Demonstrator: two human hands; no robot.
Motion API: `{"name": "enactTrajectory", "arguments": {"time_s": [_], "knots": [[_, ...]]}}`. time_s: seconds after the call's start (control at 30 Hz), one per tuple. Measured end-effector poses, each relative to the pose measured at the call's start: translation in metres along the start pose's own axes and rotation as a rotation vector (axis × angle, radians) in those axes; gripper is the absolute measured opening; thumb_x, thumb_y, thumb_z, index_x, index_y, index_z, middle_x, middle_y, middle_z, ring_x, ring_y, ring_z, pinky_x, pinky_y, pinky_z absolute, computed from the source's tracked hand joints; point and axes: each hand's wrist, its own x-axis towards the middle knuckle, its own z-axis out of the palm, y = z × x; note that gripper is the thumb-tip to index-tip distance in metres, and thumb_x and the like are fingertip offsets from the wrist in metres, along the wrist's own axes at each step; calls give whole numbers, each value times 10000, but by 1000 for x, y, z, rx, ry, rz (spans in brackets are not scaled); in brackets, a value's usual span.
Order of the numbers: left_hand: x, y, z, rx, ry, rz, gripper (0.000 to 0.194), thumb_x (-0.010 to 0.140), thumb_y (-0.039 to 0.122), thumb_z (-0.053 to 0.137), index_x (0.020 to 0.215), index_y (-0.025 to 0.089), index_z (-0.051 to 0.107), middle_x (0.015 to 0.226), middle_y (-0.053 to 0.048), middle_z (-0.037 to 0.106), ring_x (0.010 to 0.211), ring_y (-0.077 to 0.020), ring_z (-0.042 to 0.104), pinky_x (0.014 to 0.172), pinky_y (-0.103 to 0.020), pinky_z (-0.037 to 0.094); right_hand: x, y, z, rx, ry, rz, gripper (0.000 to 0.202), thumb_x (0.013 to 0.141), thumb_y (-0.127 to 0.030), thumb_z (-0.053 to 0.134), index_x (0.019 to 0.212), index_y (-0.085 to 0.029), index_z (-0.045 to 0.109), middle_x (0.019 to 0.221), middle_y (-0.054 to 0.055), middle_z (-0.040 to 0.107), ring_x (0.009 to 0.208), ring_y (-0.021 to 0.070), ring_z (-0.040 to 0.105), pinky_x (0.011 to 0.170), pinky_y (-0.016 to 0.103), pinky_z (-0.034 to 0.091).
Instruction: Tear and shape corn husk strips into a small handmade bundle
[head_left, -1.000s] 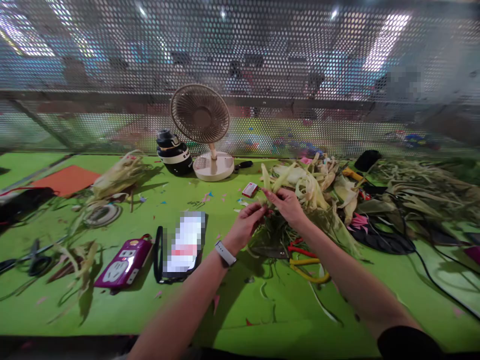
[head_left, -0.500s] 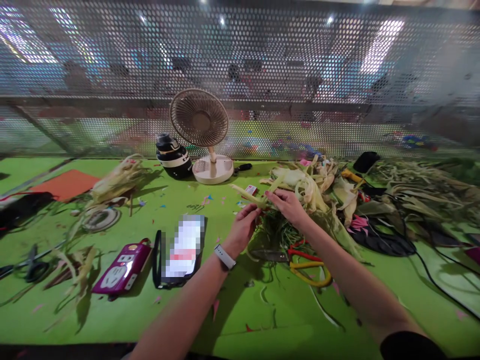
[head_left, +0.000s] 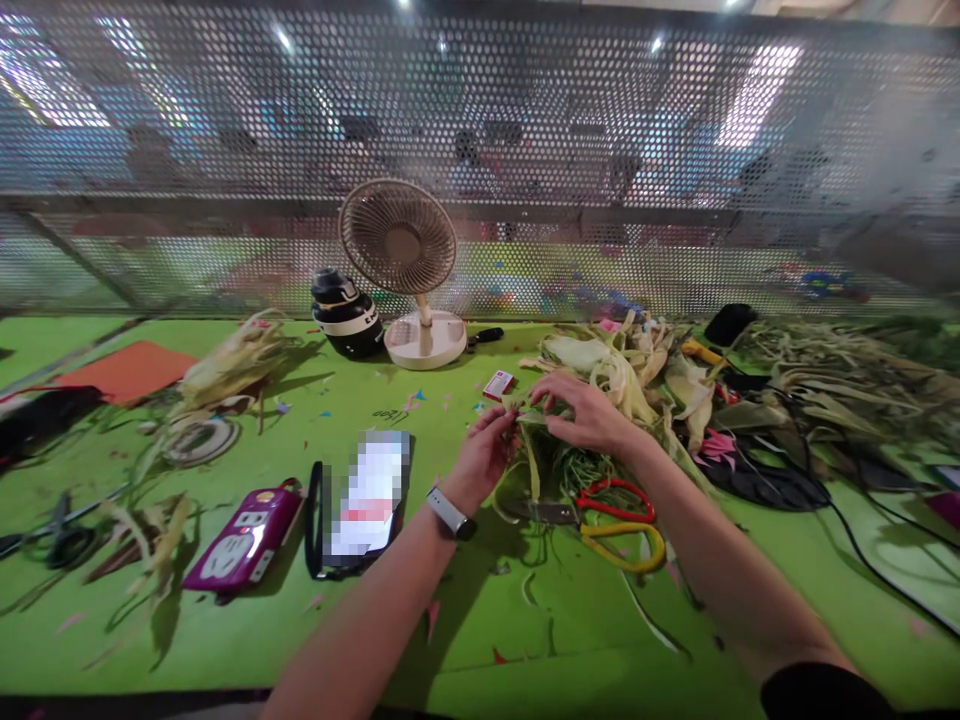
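Observation:
My left hand (head_left: pixel 484 458), a watch on its wrist, pinches a pale green strip of corn husk (head_left: pixel 532 465) between thumb and fingertips. The strip bends and hangs down just right of those fingers. Close on the right, my right hand (head_left: pixel 585 412) has its fingers curved and apart, over the strip's upper part; whether it touches the strip I cannot tell. Below the hands lie scissors (head_left: pixel 619 520) with red and yellow handles, beside thin green strands (head_left: pixel 577 465). A heap of corn husks (head_left: pixel 630 365) rises behind my right hand.
On the green table (head_left: pixel 420 640) stand a fan (head_left: pixel 401 245) and a black bottle (head_left: pixel 346 315). A phone (head_left: pixel 367 495), a purple case (head_left: pixel 244 535), dark scissors (head_left: pixel 67 530), a tape roll (head_left: pixel 201 442) and a small box (head_left: pixel 498 385) lie around. Perforated metal (head_left: pixel 525 150) closes the back.
The husk strip stretched out to the left between both hands now hangs downward from the left fingertips. My right hand has shifted slightly right and its fingers have spread.

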Motion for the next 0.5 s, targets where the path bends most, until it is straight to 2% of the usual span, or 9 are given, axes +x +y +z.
{"name": "enactTrajectory", "arguments": {"time_s": [0.07,0.13,0.2,0.33,0.5], "knots": [[0,1,1,-12,7,-6,170,648,85,729,768,157,632,669,23,684,530,-63,594,480,-158,439,-1,-2,-3,-14,-65,-74,351,673,-121,554,1010,-218,571,1131,58,592,965,194,584,874,356,459],[0,1,2,-34,35,3,165,647,76,723,762,157,635,681,22,694,537,-63,600,492,-158,444,-1,-3,-1,-71,-89,-121,420,651,-110,569,1054,-228,563,1268,72,531,1160,235,506,969,403,414],[0,1,4,-59,61,22,166,642,69,721,758,156,640,697,21,704,548,-62,605,502,-157,447,0,-2,4,-144,-91,-145,468,659,-86,551,1102,-235,554,1382,76,441,1260,247,429,1026,439,367],[0,1,4,-74,65,41,146,646,81,725,747,158,653,702,24,704,572,-59,612,504,-154,440,3,-1,13,-214,-95,-175,467,713,-46,516,1134,-243,562,1421,75,405,1280,236,414,1020,443,386],[1,-1,2,-37,62,42,174,609,101,762,741,163,666,716,17,702,571,-66,607,527,-174,436,4,3,15,-194,-91,-213,339,767,-81,560,1051,-249,638,1312,69,526,1183,233,502,982,442,417]]}}
